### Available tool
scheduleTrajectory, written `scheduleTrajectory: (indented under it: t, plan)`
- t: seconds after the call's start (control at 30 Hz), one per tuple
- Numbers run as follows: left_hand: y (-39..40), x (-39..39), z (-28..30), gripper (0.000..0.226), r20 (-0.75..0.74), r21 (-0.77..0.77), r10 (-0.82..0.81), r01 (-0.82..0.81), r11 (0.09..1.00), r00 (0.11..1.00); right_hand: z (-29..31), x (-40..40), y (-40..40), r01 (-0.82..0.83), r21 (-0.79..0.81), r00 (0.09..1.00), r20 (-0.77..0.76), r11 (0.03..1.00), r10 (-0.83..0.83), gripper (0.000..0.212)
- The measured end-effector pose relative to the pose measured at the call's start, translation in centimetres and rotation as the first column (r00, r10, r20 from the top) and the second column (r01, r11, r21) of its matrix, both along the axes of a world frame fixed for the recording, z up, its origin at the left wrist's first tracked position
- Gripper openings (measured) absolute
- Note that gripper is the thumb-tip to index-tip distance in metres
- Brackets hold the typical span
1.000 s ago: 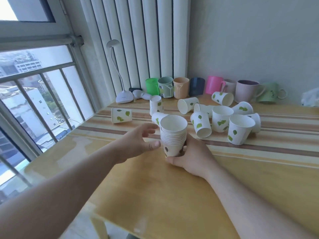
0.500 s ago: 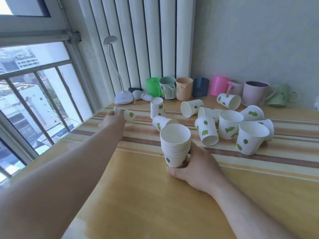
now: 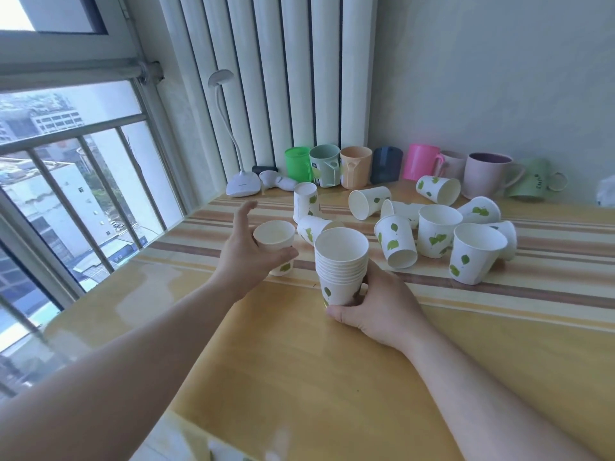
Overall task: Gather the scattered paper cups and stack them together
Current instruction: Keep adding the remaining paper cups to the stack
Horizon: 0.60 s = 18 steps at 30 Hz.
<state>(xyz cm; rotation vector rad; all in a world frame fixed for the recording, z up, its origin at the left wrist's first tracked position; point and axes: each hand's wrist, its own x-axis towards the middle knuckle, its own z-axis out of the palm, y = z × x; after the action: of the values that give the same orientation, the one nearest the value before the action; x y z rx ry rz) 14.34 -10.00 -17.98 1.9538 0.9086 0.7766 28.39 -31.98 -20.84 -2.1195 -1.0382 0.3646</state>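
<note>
My left hand point(image 3: 248, 252) grips one paper cup point(image 3: 275, 237), upright, mouth up, thumb across its front, held just left of the stack point(image 3: 341, 264). My right hand point(image 3: 372, 306) is closed around the base of that stack, which stands on the table point(image 3: 299, 367); I count about eight nested rims.

Beyond it I count ten loose cups point(image 3: 432, 227): three stand mouth up, one stands upside down point(image 3: 305, 202), the others lie on their sides or tilted, clustered close together.

Along the wall point(image 3: 482, 78) stand eight mugs point(image 3: 356, 166): green, grey-green, peach, dark blue, pink, pale pink, mauve, and a light green one lying tipped over. One white desk lamp point(image 3: 241, 184) sits in the corner.

The table is yellow wood with a striped runner point(image 3: 549, 261). White radiator columns point(image 3: 283, 78) rise behind, a barred window point(image 3: 66, 178) at left.
</note>
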Motion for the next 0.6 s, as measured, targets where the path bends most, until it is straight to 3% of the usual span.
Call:
scheduleTrajectory:
  t: [0.07,0.13,0.23,0.33,0.47,0.6]
  plan:
    - [-0.6,-0.1,-0.1,0.114,0.013,-0.073,-0.034,0.035,0.997,0.999,-0.1,-0.1,-0.2,0.008,0.011,1.000,-0.005,1.000,-0.008,0.074]
    - [-1.4,0.1,0.8,0.099,0.076,-0.138,-0.009,0.020,0.990,0.997,-0.2,-0.3,-0.4,0.020,0.027,1.000,-0.012,0.999,-0.020,0.077]
    - [-2.9,0.8,3.8,0.091,0.311,-0.205,0.011,0.056,0.977,0.950,-0.3,-0.2,-0.6,0.047,0.034,0.999,-0.006,0.998,-0.047,0.078]
    - [-5.5,1.6,7.5,0.078,0.506,-0.194,-0.087,0.212,0.958,0.858,-0.1,-0.3,-0.9,0.071,0.018,0.997,0.022,0.997,-0.072,0.075]
    - [-9.2,2.5,9.3,0.078,0.423,-0.068,-0.313,0.374,0.925,0.850,0.5,-0.3,-1.6,0.087,-0.035,0.993,0.081,0.996,-0.084,0.069]
    - [-10.7,3.5,7.3,0.062,0.230,0.013,-0.384,0.392,0.920,0.894,1.2,-0.2,-2.5,0.104,-0.004,0.995,-0.006,0.995,-0.104,0.072]
